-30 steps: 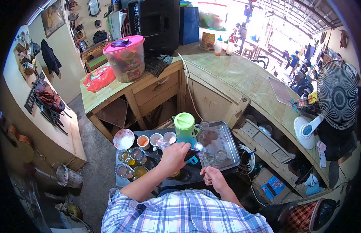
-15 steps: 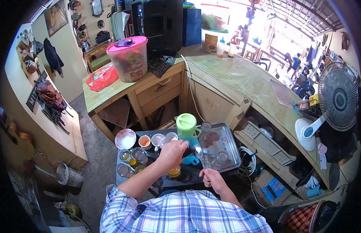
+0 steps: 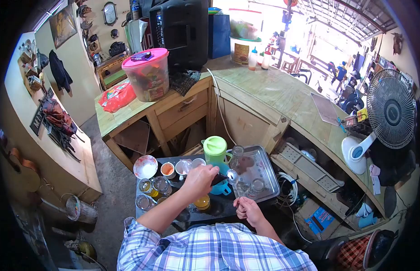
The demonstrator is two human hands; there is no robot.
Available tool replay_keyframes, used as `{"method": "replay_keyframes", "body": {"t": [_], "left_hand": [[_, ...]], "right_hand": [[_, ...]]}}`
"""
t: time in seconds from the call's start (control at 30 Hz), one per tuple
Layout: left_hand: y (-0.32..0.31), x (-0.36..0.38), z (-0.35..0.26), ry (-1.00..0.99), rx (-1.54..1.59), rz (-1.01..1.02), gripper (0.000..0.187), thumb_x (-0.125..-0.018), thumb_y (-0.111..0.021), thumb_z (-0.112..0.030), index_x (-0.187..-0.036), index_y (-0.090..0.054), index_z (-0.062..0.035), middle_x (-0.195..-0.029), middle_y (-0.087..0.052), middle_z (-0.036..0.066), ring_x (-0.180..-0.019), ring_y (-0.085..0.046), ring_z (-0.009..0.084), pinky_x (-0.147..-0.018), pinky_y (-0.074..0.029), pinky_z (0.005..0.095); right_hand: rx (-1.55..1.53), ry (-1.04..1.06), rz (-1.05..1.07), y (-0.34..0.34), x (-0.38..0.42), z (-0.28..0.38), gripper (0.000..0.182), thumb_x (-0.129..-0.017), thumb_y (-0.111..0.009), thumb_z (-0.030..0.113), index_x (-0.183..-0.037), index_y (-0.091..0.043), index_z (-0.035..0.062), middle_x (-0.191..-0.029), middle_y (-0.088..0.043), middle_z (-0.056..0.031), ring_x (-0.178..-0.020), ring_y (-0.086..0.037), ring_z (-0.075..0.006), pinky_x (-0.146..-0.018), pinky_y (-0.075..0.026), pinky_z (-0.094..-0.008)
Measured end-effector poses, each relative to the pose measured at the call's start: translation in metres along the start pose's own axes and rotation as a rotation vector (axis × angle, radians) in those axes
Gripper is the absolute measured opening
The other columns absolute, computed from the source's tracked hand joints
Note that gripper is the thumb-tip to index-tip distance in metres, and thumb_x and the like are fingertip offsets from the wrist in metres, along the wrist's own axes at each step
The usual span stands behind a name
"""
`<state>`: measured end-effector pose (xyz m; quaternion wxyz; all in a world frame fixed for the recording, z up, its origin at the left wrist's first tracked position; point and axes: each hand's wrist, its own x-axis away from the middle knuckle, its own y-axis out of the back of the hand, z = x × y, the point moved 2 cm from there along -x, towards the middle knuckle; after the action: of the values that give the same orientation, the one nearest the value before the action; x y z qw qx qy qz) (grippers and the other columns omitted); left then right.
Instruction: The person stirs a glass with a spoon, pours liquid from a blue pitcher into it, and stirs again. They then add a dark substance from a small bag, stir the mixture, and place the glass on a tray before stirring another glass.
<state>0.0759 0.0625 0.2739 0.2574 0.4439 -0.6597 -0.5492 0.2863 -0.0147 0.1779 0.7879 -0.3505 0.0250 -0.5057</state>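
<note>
My left hand [image 3: 200,180] is closed around a dark object [image 3: 220,175], mostly hidden by the fingers, whose end points at the spoon. Between the fingertips of my right hand [image 3: 249,210], the spoon [image 3: 232,175] is held with its bowl up and away from me. Just beyond is a pitcher with a light-green lid [image 3: 215,145]. A light-blue plastic piece [image 3: 221,188] lies below the spoon. A glass of yellow liquid [image 3: 202,202] stands below my left wrist. To the left are several glasses [image 3: 161,184], some with yellow contents, and a cup with orange contents [image 3: 168,170].
A metal tray [image 3: 269,168] with glassware [image 3: 257,185] lies to the right. A bowl [image 3: 145,167] sits at the table's far left. Wooden counters [image 3: 255,86] curve around, bearing a pink-lidded bucket [image 3: 147,79], a speaker [image 3: 180,31] and a fan [image 3: 390,113].
The view has shifted slightly. My left hand and its dark object have tilted a little, beside the spoon. My right hand keeps the spoon in nearly the same place.
</note>
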Motion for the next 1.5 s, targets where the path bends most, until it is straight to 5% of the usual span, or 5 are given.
{"method": "replay_keyframes", "body": {"t": [0.63,0.9,1.1,1.37,1.5], "left_hand": [[-0.029,-0.004,0.055,0.118,-0.044,-0.054,0.035,-0.068,-0.073,-0.01,-0.1,-0.059,-0.0041,-0.091,-0.063,0.016,-0.086,-0.064,0.036,-0.071,-0.052,0.0445],[-0.032,0.041,0.212,0.572,-0.12,-0.682,0.054,-0.063,-0.082,-0.017,-0.108,-0.055,-0.0075,-0.101,-0.061,0.016,-0.098,-0.058,0.0359,-0.082,-0.047,0.047],[-0.059,0.067,0.257,0.775,-0.138,-0.474,0.06,-0.065,-0.081,-0.016,-0.118,-0.054,-0.0091,-0.112,-0.061,0.016,-0.107,-0.056,0.0356,-0.092,-0.045,0.0473],[-0.113,0.098,0.106,0.468,0.514,-0.558,0.036,-0.072,-0.07,-0.004,-0.106,-0.059,-0.0004,-0.084,-0.062,0.014,-0.076,-0.062,0.0315,-0.071,-0.05,0.0391],[-0.149,0.122,0.059,0.463,0.444,-0.563,0.04,-0.07,-0.062,0.001,-0.11,-0.056,0.0,-0.095,-0.061,0.015,-0.09,-0.061,0.0301,-0.081,-0.049,0.0385]], "right_hand": [[-0.002,-0.094,0.033,-0.003,-0.007,-0.003,0.029,-0.103,-0.041,0.027,-0.089,-0.052,0.004,-0.054,-0.027,0.0061,-0.043,-0.025,-0.0056,-0.043,-0.02,-0.0236],[-0.067,-0.084,-0.029,0.017,-0.01,-0.015,0.026,-0.102,-0.042,0.024,-0.091,-0.054,0.0042,-0.055,-0.029,0.0058,-0.042,-0.026,-0.0048,-0.04,-0.02,-0.0227],[-0.007,-0.085,-0.088,0.019,-0.015,-0.019,0.025,-0.103,-0.04,0.025,-0.097,-0.054,0.0045,-0.056,-0.029,0.0059,-0.042,-0.026,-0.0044,-0.04,-0.02,-0.0221],[0.241,-0.004,-0.081,0.042,-0.021,-0.04,0.025,-0.099,-0.038,0.008,-0.117,-0.056,0.0082,-0.06,-0.037,0.0044,-0.049,-0.035,-0.0049,-0.045,-0.028,-0.0207],[0.557,0.041,-0.037,0.063,-0.029,-0.063,0.028,-0.096,-0.04,0.005,-0.112,-0.063,0.0077,-0.064,-0.049,0.0019,-0.054,-0.046,-0.0073,-0.052,-0.039,-0.0226]]}}
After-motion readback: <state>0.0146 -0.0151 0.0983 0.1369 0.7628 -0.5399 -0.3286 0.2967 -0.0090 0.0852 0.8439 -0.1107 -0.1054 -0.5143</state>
